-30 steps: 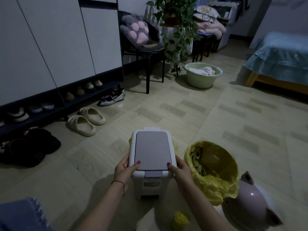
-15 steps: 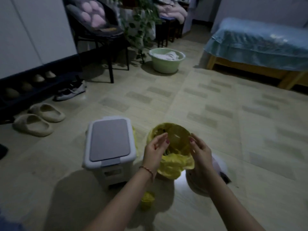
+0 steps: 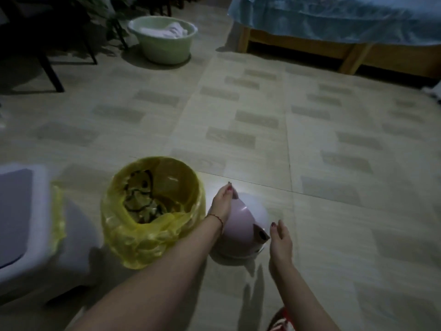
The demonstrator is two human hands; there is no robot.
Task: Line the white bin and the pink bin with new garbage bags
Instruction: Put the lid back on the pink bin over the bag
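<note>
Yellow-bagged pink bin [image 3: 152,211] is sitting lined beside white bin [image 3: 26,223] | you are closing left hand [image 3: 223,199] on pink lid's [image 3: 243,225] ear, right hand [image 3: 280,240] hovering open, empty | next: seating lid squarely onto rim.

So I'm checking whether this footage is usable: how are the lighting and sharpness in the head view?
Head view: dim overall, with one brighter patch of floor by the left hand; the arms throw soft shadows toward the camera; the whole frame is slightly smeared, worst at the white bin on the left edge; wide-angle bending shows along the bed frame.
</note>
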